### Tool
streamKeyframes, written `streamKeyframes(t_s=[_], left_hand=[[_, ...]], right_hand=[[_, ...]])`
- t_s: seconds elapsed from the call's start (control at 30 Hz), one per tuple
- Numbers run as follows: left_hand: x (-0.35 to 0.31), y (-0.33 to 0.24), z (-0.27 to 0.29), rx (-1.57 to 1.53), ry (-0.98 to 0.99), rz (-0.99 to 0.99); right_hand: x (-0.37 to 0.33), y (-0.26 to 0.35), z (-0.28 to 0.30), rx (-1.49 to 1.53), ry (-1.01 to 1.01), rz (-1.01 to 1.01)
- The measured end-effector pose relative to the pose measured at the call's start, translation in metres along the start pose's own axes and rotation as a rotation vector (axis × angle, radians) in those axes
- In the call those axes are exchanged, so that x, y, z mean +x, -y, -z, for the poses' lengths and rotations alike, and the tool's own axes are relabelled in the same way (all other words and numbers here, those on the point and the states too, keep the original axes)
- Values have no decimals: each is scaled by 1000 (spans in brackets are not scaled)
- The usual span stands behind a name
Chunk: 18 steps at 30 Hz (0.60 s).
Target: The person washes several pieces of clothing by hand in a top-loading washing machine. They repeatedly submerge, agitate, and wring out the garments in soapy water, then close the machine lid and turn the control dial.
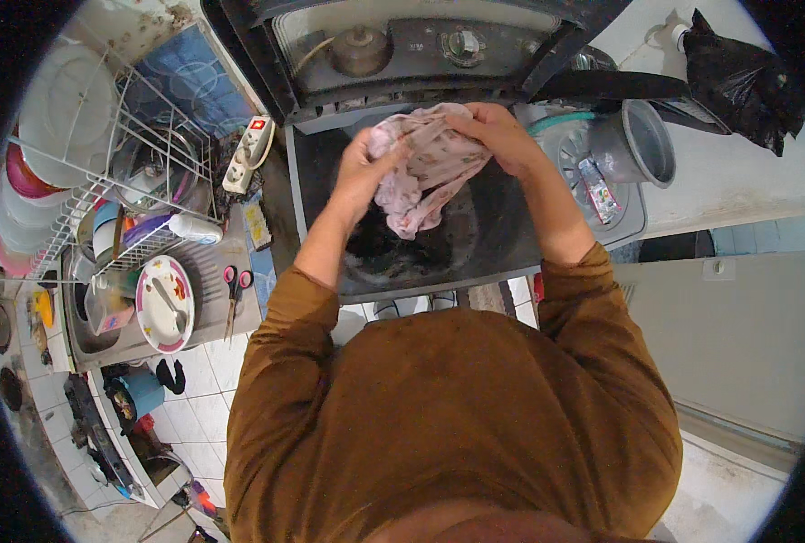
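Observation:
A crumpled pale pink garment [425,167] with a small dark print is bunched between my hands; its exact kind cannot be made out. My left hand [371,167] grips its left side, and my right hand [498,136] grips its upper right edge, fingers closed on the fabric. Its lower end hangs loose. Both hands are above the open top of a dark washing machine [330,288], where dark cloth [393,249] lies in the drum. The raised lid [402,18], with a see-through panel, stands at the far side, and a control knob [463,47] shows through it.
To the left, a white wire dish rack [162,113] holds plates and bowls. A power strip [249,154], scissors [233,294] and a plate with a spoon [164,308] are nearby. At right are a grey metal pot [633,145] and a black plastic bag [742,81].

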State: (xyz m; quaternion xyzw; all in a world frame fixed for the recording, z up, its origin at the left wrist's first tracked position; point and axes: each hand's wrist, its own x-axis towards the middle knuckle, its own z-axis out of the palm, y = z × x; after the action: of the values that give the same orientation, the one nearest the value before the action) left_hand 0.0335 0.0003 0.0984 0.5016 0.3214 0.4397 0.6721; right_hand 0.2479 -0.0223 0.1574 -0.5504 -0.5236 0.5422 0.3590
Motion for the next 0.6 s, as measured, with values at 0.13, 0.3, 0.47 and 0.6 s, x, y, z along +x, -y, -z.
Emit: streamKeyframes(t_s=[0.13, 0.3, 0.47, 0.6], left_hand=[[7, -17, 18, -60, -52, 43], [4, -26, 6, -27, -42, 85], [5, -28, -23, 3, -103, 118], [11, -25, -32, -110, -198, 41]], right_hand=[[-6, -5, 14, 347, -25, -58], [-19, 2, 21, 455, -15, 52], [-27, -4, 51, 221, -77, -23], [-36, -13, 62, 118, -10, 44]])
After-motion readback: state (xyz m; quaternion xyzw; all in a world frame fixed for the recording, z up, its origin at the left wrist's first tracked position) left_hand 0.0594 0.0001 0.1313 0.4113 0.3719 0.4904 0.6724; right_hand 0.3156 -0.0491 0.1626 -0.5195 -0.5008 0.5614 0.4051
